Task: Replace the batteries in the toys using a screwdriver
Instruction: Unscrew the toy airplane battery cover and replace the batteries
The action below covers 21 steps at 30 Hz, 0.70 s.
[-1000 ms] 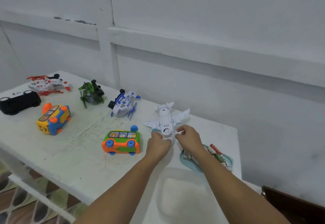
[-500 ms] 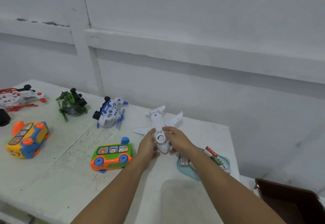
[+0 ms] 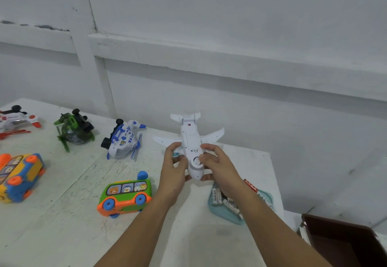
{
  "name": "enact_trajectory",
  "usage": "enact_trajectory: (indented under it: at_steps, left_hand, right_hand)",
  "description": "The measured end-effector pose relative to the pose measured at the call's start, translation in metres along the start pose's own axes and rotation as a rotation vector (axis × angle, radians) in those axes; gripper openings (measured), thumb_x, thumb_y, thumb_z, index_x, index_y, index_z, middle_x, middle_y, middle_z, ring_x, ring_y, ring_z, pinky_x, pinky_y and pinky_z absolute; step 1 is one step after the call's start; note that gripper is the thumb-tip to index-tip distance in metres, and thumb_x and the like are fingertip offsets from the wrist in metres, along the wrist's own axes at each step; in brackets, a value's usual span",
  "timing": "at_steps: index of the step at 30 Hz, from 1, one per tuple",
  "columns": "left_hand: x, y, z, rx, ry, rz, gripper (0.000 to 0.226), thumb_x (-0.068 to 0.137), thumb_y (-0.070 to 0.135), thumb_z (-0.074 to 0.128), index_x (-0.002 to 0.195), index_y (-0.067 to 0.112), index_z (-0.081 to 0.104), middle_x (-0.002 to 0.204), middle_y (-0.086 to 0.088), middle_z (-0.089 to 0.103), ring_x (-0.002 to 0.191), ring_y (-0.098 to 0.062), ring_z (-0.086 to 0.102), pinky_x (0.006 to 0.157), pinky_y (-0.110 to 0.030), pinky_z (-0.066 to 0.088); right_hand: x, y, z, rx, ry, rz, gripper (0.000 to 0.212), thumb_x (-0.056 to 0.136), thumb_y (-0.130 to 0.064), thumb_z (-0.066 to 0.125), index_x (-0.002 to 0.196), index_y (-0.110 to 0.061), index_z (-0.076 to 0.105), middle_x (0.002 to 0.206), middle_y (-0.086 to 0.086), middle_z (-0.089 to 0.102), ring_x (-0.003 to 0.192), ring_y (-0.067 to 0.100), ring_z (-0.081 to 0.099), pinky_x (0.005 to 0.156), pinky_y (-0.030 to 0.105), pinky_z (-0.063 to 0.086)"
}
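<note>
A white toy airplane (image 3: pixel 190 139) lies belly up near the far edge of the white table (image 3: pixel 62 214), nose towards me. My left hand (image 3: pixel 174 168) grips its left side near the nose, fingers curled round the body. On the other side my right hand (image 3: pixel 217 165) holds the nose, thumb underneath and fingers over the belly. A pale blue tray (image 3: pixel 225 214) with several white batteries (image 3: pixel 216 197) sits just right of the plane, partly hidden by my right forearm. No screwdriver shows.
Left of my hands stand a green and orange toy bus (image 3: pixel 125 196), a white and blue toy helicopter (image 3: pixel 123 139), a green helicopter (image 3: pixel 74 129), a red and white one (image 3: pixel 16 120) and a yellow and blue bus (image 3: pixel 18 176). A dark brown box (image 3: pixel 343 243) is beyond the table's right edge.
Both hands have closed round the plane's nose and lifted it a little. The view has swung to the right, so the toys sit further left.
</note>
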<state>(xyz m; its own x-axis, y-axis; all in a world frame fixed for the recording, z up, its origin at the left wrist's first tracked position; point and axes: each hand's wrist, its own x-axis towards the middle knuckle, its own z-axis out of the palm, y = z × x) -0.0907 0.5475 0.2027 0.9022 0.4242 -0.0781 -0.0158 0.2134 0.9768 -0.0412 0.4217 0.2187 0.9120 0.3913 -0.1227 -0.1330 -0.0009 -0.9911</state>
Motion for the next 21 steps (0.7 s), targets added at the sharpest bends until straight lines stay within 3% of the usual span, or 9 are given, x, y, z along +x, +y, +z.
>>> enact_trajectory:
  at_steps: [4, 7, 11, 13, 17, 21]
  left_hand:
    - [0.004, 0.017, -0.001, 0.041, -0.121, 0.025, 0.054, 0.098, 0.009, 0.052, 0.135, 0.046, 0.039, 0.125, -0.003, 0.057, 0.110, -0.024, 0.063, 0.067, -0.034, 0.061]
    - [0.007, 0.027, -0.005, 0.084, -0.263, 0.008, 0.057, 0.096, 0.009, 0.053, 0.131, 0.052, 0.040, 0.125, 0.000, 0.059, 0.108, -0.020, 0.064, 0.063, -0.027, 0.059]
    - [0.008, 0.032, -0.011, 0.123, -0.412, 0.018, 0.054, 0.097, 0.014, 0.057, 0.133, 0.050, 0.039, 0.121, -0.003, 0.064, 0.102, -0.016, 0.067, 0.072, -0.034, 0.061]
    - [0.006, 0.032, -0.013, 0.138, -0.463, 0.012, 0.054, 0.097, 0.013, 0.056, 0.133, 0.049, 0.039, 0.118, -0.005, 0.064, 0.098, -0.014, 0.068, 0.073, -0.034, 0.061]
    - [0.003, 0.031, -0.014, 0.113, -0.526, 0.010, 0.054, 0.095, 0.006, 0.055, 0.130, 0.045, 0.042, 0.115, -0.005, 0.063, 0.088, -0.004, 0.068, 0.066, -0.030, 0.059]
    - [-0.004, 0.024, -0.009, 0.042, -0.484, 0.005, 0.049, 0.094, 0.002, 0.055, 0.124, 0.040, 0.048, 0.109, -0.004, 0.065, 0.085, -0.003, 0.068, 0.060, -0.028, 0.058]
  right_hand:
    - [-0.014, -0.015, 0.000, 0.042, 0.054, -0.049, 0.025, 0.097, -0.015, 0.058, 0.121, -0.022, 0.055, 0.111, 0.002, 0.072, 0.099, 0.025, 0.068, 0.072, 0.041, 0.058]
    - [-0.027, -0.018, 0.000, 0.042, 0.099, -0.067, 0.025, 0.097, -0.014, 0.058, 0.122, -0.021, 0.055, 0.109, 0.000, 0.073, 0.096, 0.022, 0.069, 0.076, 0.047, 0.057]
    - [-0.042, -0.017, 0.005, 0.044, 0.152, -0.105, 0.028, 0.096, -0.011, 0.059, 0.122, -0.019, 0.054, 0.110, -0.001, 0.073, 0.096, 0.024, 0.069, 0.071, 0.045, 0.058]
    - [-0.050, -0.014, 0.007, 0.051, 0.174, -0.108, 0.031, 0.094, -0.010, 0.061, 0.123, -0.018, 0.053, 0.114, 0.002, 0.071, 0.098, 0.028, 0.069, 0.075, 0.048, 0.058]
    - [-0.065, -0.012, 0.007, 0.031, 0.217, -0.103, 0.033, 0.092, -0.009, 0.064, 0.122, -0.018, 0.054, 0.114, 0.005, 0.071, 0.097, 0.029, 0.069, 0.077, 0.045, 0.057]
    - [-0.073, -0.018, -0.007, 0.091, 0.165, -0.076, 0.031, 0.088, -0.008, 0.067, 0.117, -0.014, 0.056, 0.113, 0.011, 0.070, 0.089, 0.030, 0.068, 0.078, 0.043, 0.056]
